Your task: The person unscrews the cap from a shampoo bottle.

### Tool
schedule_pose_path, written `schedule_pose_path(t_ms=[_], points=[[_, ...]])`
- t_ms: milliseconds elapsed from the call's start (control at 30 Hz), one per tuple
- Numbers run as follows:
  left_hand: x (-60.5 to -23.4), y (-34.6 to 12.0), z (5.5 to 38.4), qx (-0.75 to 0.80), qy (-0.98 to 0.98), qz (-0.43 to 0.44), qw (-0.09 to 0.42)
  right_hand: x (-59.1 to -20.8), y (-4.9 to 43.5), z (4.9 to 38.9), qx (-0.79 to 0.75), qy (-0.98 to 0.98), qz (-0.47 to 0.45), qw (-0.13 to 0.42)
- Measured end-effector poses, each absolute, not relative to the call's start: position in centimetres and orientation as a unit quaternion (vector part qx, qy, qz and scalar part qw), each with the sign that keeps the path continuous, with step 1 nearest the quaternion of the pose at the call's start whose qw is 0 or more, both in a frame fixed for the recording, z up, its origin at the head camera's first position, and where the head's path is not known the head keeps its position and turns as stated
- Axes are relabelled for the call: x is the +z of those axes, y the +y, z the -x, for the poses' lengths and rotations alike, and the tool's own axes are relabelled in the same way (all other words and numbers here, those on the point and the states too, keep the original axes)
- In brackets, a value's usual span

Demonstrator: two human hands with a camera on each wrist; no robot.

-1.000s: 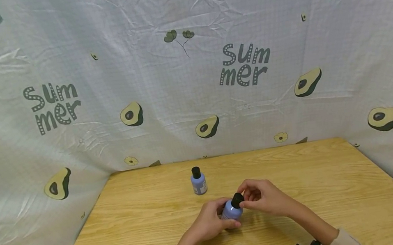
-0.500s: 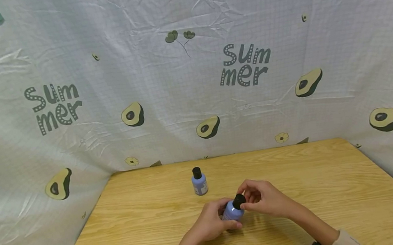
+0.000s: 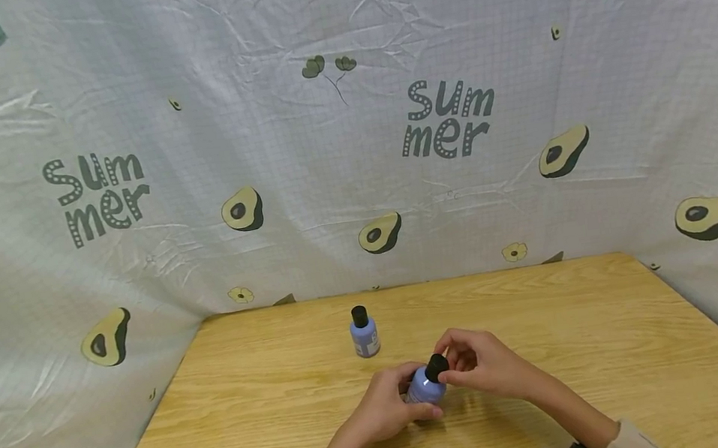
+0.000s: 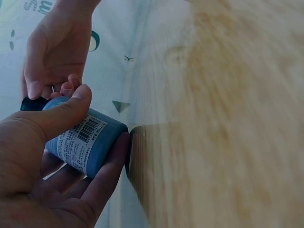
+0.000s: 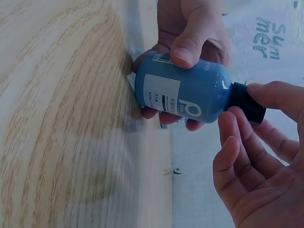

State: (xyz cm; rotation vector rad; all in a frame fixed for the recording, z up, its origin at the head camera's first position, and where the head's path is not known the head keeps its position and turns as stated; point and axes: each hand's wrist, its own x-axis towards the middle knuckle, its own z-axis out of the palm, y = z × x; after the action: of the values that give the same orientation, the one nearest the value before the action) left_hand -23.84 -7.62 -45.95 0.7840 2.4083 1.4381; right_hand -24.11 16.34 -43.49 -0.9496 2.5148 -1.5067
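The left hand [image 3: 386, 406] is closed partway around the body of a blue bottle [image 3: 425, 388], with the thumb on one side and the fingers on the opposite side. The bottle is located near the front middle of the wooden table [image 3: 253, 404], tilted, with its neck directed toward the right hand [image 3: 486, 364]. Contact between the base and the tabletop cannot be confirmed. The right hand pinches the black cap [image 3: 437, 367] between thumb and fingertips, its palm open. The cap is seated on the neck. A white front label [image 5: 161, 92] faces the right wrist camera; a barcode label [image 4: 78, 142] faces the left wrist camera. A second bottle [image 3: 365, 338], also blue with a black cap, stands upright farther back, apart from both hands. A printed fabric [image 3: 293, 134] hangs behind the table.
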Motion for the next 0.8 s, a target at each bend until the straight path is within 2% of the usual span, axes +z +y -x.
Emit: schedule_pose_path(t_ms=[367, 800], points=[[-46.03, -7.71, 23.9, 0.494, 0.817, -0.272, 0.117, -43.84, 16.03, 24.19, -0.477, 0.831, 0.287, 0.024], [-46.08, -7.75, 23.84, 0.492, 0.818, -0.275, 0.114, -43.59, 16.05, 23.88, -0.48, 0.822, 0.304, 0.034]])
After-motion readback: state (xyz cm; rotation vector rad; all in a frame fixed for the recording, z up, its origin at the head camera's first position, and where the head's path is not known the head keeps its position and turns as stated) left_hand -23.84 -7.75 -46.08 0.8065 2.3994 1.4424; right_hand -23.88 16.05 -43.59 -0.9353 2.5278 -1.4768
